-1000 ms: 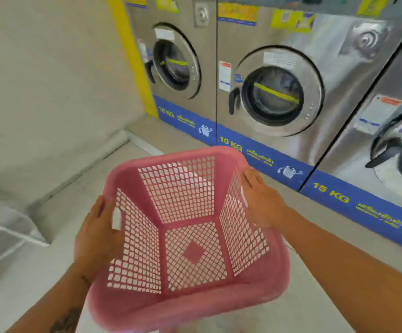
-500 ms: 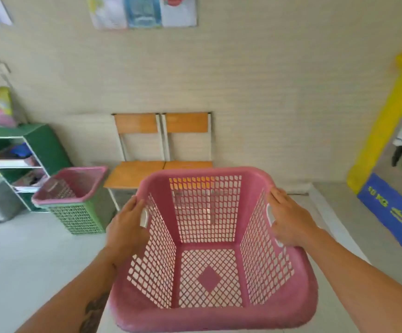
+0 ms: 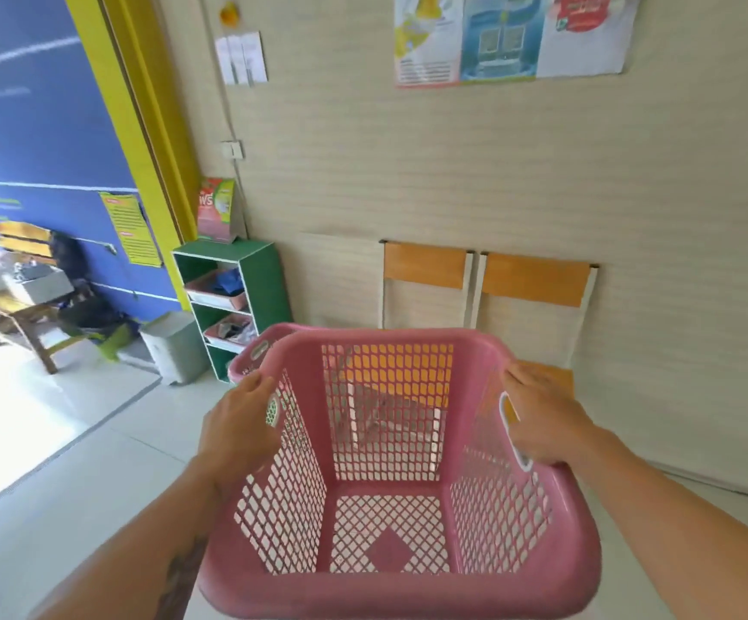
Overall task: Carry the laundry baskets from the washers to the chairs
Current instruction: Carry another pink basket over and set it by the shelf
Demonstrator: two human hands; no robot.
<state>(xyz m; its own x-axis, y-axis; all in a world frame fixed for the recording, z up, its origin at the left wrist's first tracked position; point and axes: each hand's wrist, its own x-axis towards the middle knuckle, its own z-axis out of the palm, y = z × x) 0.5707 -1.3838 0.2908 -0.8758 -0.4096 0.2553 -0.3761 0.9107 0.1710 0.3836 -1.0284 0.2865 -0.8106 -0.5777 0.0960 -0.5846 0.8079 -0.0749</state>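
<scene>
I hold an empty pink lattice laundry basket in front of me, above the floor. My left hand grips its left handle and my right hand grips its right handle. Two orange-backed chairs stand side by side against the wall just beyond the basket: the left chair and the right chair. Their orange seats show through the basket's far wall. A second pink basket rim peeks out behind the left corner of the one I carry.
A green shelf unit with trays stands left of the chairs, a grey bin beside it. Further left are a yellow door frame, a wooden bench and bright tiled floor. Posters hang on the beige wall.
My view has swung left from the washers to the chairs wall, and I have come closer to the chairs. Both hands keep their hold on the basket.
</scene>
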